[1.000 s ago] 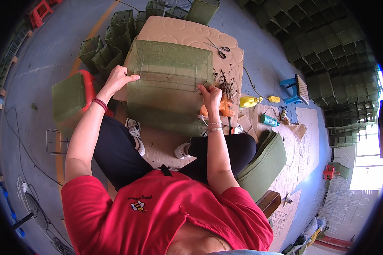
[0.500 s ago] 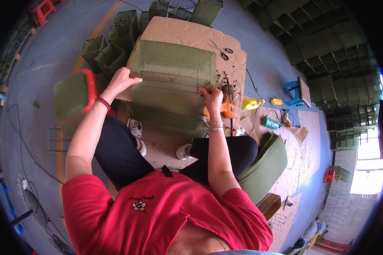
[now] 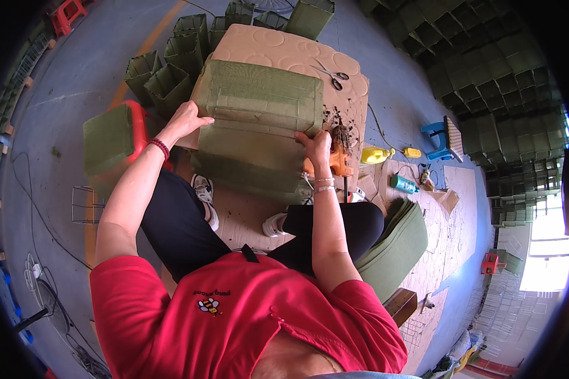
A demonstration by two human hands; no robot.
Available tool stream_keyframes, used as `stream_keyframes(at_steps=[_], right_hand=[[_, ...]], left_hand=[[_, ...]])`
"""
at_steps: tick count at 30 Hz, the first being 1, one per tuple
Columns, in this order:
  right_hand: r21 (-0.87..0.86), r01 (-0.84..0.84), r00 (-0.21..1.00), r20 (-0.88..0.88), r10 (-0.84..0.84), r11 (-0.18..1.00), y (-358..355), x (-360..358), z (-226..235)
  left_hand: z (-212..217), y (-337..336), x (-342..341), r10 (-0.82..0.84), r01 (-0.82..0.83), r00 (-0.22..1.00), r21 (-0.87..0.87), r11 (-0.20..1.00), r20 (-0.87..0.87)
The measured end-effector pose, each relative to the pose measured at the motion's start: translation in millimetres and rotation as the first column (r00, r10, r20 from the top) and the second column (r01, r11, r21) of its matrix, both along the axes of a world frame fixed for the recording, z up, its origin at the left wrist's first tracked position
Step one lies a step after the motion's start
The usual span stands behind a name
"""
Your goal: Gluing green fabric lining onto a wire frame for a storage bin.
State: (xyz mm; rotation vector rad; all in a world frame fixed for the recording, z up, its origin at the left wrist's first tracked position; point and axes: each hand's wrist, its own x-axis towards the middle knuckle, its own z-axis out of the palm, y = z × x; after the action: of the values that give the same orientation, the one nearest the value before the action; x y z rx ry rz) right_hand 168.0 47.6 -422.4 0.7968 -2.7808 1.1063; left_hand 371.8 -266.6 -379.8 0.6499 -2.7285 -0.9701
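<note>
On the cardboard-topped bench (image 3: 278,47), a folded green mesh sheet (image 3: 259,120) is spread and pressed flat. Its left edge is gripped by the left hand (image 3: 184,120), fingers curled over it; its right edge is pinched by the right hand (image 3: 315,144). Beyond the sheet, scissors (image 3: 330,72) are seen; an orange tool (image 3: 339,161) lies just right of the sheet.

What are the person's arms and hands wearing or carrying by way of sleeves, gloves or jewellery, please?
Both hands are bare, with no gloves. The left hand has a dark red beaded bracelet at the wrist. The right hand has thin silvery bangles at its wrist. The forearms are uncovered; short red shirt sleeves end above the elbows.
</note>
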Motion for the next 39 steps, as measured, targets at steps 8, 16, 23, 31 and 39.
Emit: stream_keyframes(at_steps=[8,16,23,31,39], right_hand=[[-0.186,-0.011,0.983,0.177,0.044,0.982,-4.7,3.5,2.1],[-0.131,0.07,0.995,0.076,-0.06,0.989,-6.3,-2.1,-16.8],[-0.029,0.122,0.987,0.105,-0.118,0.992,-9.8,1.2,-4.3],[-0.347,-0.111,0.883,0.396,0.253,0.931,-9.0,-39.9,38.9],[-0.194,-0.093,0.877,0.449,0.173,0.977,-33.5,-101.8,91.0]], left_hand=[[-7.3,2.0,-2.6,0.021,-0.02,1.0,-0.117,0.993,0.005],[-6.3,8.6,-7.1,0.059,-0.057,0.998,-0.065,0.996,0.036],[-12.3,2.7,-12.0,-0.006,-0.032,0.993,-0.32,0.947,-0.119],[48.7,-35.0,-45.4,-0.174,0.171,0.982,-0.057,0.984,-0.072],[57.7,-73.5,-114.1,-0.127,0.123,0.991,-0.077,0.989,-0.045]])
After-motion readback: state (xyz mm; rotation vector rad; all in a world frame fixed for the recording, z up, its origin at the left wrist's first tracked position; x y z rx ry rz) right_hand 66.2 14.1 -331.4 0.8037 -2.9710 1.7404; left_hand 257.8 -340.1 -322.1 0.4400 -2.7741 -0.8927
